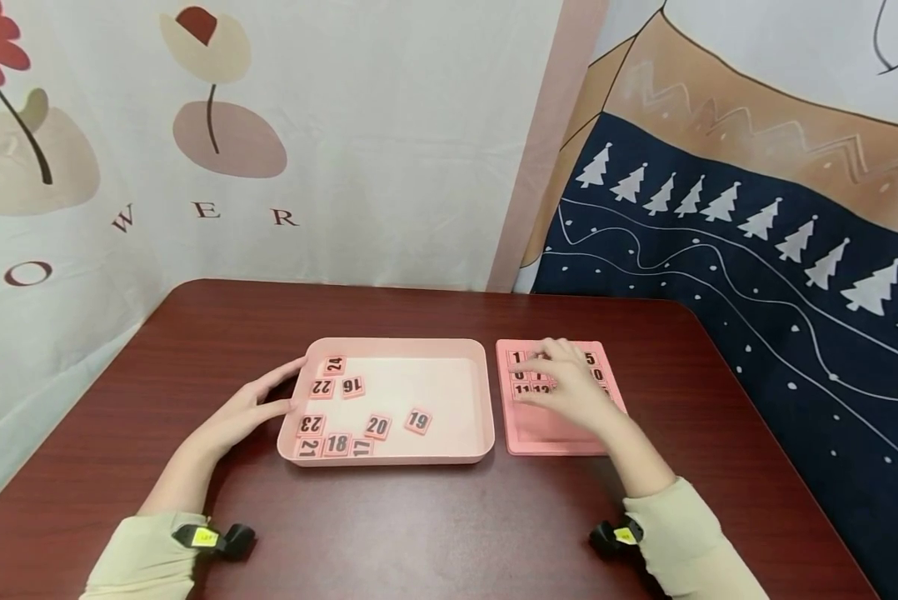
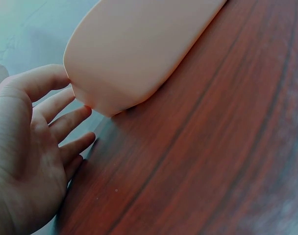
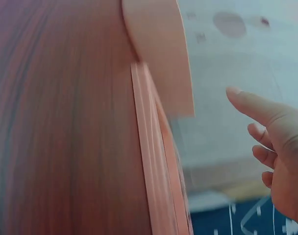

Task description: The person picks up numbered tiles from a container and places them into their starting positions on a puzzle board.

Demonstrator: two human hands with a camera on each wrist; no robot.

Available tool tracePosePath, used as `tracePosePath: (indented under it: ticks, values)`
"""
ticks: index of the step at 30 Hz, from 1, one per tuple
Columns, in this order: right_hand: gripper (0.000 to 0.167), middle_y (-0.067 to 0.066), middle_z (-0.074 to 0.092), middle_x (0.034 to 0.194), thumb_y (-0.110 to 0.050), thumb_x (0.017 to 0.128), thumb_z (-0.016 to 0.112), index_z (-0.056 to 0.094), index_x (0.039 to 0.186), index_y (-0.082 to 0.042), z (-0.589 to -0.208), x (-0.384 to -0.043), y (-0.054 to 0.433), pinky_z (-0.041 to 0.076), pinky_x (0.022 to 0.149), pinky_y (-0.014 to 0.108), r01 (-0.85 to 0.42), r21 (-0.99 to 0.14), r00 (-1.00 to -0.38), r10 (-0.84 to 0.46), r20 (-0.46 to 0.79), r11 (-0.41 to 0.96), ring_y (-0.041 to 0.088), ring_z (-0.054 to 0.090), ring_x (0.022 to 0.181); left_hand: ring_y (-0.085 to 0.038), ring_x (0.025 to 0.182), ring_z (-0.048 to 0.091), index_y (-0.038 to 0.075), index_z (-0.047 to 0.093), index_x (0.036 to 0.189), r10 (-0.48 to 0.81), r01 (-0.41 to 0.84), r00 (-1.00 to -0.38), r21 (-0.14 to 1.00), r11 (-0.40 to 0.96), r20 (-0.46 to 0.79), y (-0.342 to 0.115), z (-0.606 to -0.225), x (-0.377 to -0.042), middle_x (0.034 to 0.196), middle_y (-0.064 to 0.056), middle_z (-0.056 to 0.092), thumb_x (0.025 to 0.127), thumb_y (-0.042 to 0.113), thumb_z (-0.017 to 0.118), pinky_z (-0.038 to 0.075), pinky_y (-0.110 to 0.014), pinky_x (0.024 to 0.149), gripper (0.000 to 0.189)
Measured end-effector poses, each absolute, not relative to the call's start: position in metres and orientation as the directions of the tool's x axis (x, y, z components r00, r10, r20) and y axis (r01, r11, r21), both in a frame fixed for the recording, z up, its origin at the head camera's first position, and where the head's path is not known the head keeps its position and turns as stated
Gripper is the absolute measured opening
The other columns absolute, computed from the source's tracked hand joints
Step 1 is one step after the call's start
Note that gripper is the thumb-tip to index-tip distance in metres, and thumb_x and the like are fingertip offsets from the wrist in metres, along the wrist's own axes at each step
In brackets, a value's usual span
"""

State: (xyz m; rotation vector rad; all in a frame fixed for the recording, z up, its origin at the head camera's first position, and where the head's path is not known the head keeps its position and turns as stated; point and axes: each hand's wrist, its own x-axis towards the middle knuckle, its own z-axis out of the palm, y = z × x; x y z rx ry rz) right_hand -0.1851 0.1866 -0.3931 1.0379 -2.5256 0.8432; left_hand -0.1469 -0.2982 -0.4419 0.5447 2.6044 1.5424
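A pale pink tray (image 1: 449, 400) stands on the table, holding several loose numbered tiles, among them 19 (image 1: 418, 421), 20 (image 1: 377, 427), 16 (image 1: 352, 387) and 24 (image 1: 334, 366). My left hand (image 1: 241, 415) touches the tray's left rim with its fingertips, fingers fairly straight; the left wrist view shows them against the tray's outer wall (image 2: 119, 54). To the right lies a pink number board (image 1: 546, 435), with numbered tiles in its upper rows. Above those rows hovers my right hand (image 1: 569, 387), partly hiding them. Nothing shows between its spread thumb and fingers in the right wrist view.
Both the tray and the board lie on a dark red wooden table (image 1: 389, 533), a narrow gap between them. Behind hangs a pale cloth (image 1: 389, 167) with printed flowers. A navy cloth with white trees (image 1: 719, 250) hangs at the right.
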Motion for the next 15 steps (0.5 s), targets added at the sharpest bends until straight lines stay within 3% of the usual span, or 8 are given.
tracePosePath:
  ticks: [6,15]
  values:
    - [0.04,-0.002,0.054,0.099,-0.02,0.069,0.087,0.075,0.107,-0.017,-0.39,-0.191,0.138,0.033,0.081,0.039,-0.78,-0.394,-0.625,-0.637,0.452,0.486,0.017,0.043,0.093,0.001,0.133,0.023,0.011,0.033,0.15,0.329,0.246,-0.939,0.867,0.433,0.102,-0.297,-0.441,-0.146,0.152,-0.012,0.031,0.095,0.016,0.061,0.02,-0.008,0.095,0.062]
    - [0.042,-0.001,0.055,0.105,-0.028,0.074,0.083,0.072,0.115,-0.024,-0.387,-0.202,0.073,0.032,0.082,0.036,-0.778,-0.409,-0.61,-0.731,0.307,0.477,0.016,0.043,0.098,0.003,0.132,0.023,0.01,0.033,0.15,0.328,0.25,-0.938,0.871,0.424,0.109,-0.295,-0.44,-0.146,0.152,-0.014,0.031,0.094,0.016,0.061,0.02,-0.007,0.096,0.062]
